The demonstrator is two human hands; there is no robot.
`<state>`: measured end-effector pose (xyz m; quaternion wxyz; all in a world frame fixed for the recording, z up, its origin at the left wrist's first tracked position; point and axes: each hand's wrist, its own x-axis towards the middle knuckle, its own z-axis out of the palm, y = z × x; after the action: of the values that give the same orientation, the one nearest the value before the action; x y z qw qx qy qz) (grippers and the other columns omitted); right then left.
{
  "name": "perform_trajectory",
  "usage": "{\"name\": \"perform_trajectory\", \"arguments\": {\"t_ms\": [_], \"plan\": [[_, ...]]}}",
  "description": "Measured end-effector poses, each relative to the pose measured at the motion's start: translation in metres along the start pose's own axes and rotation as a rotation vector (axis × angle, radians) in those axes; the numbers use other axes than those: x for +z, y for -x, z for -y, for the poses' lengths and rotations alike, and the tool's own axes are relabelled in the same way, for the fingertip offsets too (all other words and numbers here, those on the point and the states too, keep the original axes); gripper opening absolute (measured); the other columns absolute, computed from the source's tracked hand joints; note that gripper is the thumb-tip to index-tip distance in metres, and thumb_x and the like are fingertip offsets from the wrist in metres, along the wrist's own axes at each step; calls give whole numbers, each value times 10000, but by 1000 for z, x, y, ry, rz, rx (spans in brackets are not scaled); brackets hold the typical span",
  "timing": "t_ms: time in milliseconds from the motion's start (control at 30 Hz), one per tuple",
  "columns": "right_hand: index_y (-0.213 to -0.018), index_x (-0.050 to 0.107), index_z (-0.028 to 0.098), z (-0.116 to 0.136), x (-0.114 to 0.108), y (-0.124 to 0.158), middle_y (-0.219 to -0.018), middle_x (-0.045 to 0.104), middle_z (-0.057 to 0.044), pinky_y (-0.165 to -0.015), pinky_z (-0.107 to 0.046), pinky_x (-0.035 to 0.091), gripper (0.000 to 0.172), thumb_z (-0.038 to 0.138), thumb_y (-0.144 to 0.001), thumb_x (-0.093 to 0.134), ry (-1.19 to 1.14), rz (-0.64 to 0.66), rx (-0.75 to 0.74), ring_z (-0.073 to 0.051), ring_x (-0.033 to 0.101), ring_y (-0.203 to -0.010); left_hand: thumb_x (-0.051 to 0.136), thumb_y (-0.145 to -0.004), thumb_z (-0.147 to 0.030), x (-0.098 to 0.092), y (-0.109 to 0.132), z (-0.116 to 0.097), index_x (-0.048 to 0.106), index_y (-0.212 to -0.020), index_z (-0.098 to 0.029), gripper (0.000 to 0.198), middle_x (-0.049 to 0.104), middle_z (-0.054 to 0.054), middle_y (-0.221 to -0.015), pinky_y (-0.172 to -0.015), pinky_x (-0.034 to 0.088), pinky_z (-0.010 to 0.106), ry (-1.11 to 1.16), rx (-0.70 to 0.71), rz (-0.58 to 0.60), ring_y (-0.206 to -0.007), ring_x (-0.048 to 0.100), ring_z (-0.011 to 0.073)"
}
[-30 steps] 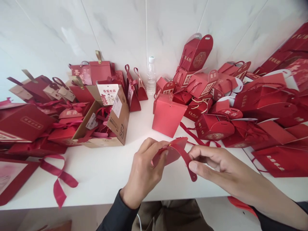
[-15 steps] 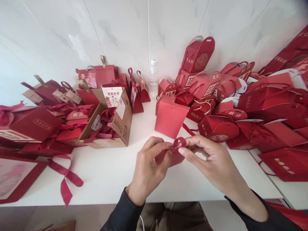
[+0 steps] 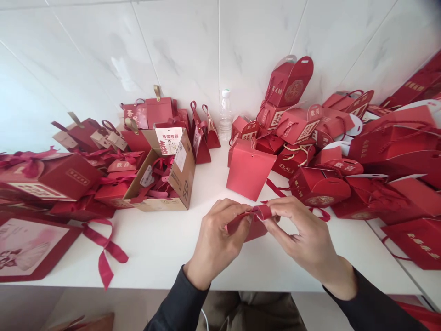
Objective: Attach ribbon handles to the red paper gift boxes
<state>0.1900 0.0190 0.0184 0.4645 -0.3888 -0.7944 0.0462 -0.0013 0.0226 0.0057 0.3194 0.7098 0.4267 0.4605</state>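
The left hand [image 3: 220, 241] clamps a red box [image 3: 255, 231]; the right hand [image 3: 305, 236] pinches a curled strap [image 3: 263, 212]. Another box [image 3: 251, 172] stands just beyond, a carton [image 3: 184, 172] to the left.

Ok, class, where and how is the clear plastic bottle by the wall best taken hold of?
Probably around the upper body of the clear plastic bottle, below its cap, coming from the front and slightly above. It stands upright with the tiled wall behind, and a triangular red gift bag crowds its lower left, leaving the upper part freer.
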Motion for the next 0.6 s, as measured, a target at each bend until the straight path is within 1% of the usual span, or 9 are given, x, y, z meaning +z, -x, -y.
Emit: {"name": "perform_trajectory", "arguments": {"t_ms": [100, 200, 300, 367, 433, 533, 600], "plan": [[-1005, 592, 265, -4, 3, 2, -894, 708, -44, -701, -349, 607, 248, 30, -926, 611, 13, -17, -43, -223, 718, -819, 616, -945, -144, -2, 0, -1, 752, -1062, -241, 204, 734, 33, -977, -797, 547, 339, -15, 4, 13, -913, 672, 191], [-1036, 586, 264, -7, 6, 4, -914, 704, -49, -709, -352, 613, 285, 10, -913, 617, 22, -26, -74, -222, 713, -832, 637, -909, -126, -4, 1, -4, 725, -1098, -227, 231, 732, 39, -1019, -838, 550, 355, -53, 30, 43, -962, 671, 203], [-1051, 576, 255, -8, 7, 4, -935, 697, -57, -732, -353, 611, 299, -6, -910, 620, 30, -17, -78, -221, 705, -861, 683, -904, -172, -3, 1, -5, 720, -1105, -219, 210, 735, 51, -1040, -864, 548, 370, -79, 34, 55, -986, 671, 217], [-1045, 568, 247, -9, 6, 4, -946, 690, -59, -752, -348, 606, 294, -9, -911, 619, 31, -6, -74, -218, 699, -882, 670, -932, -197, -1, 1, -4, 728, -1085, -220, 165, 737, 51, -1025, -846, 545, 360, -82, 27, 38, -968, 669, 211], [-1037, 563, 239, -9, 4, 4, -947, 683, -57, -763, -339, 600, 275, -2, -916, 615, 28, 0, -79, -214, 693, -890, 638, -954, -183, 1, 1, -3, 729, -1069, -219, 151, 735, 45, -1004, -830, 541, 343, -82, 35, 18, -947, 666, 199], [-1045, 567, 221, -11, 1, 2, -960, 677, -59, -779, -323, 593, 236, 21, -931, 617, 21, 3, -97, -209, 685, -906, 616, -959, -150, 4, 1, -1, 728, -1048, -212, 155, 733, 37, -984, -824, 535, 318, -72, 55, -1, -929, 668, 181], [-1058, 573, 206, -12, -2, 0, -981, 669, -64, -781, -304, 585, 205, 41, -947, 624, 18, 29, -102, -202, 678, -920, 618, -950, -131, 4, 1, -2, 726, -1047, -210, 165, 732, 32, -981, -829, 533, 305, -63, 61, -7, -929, 669, 173]]}}
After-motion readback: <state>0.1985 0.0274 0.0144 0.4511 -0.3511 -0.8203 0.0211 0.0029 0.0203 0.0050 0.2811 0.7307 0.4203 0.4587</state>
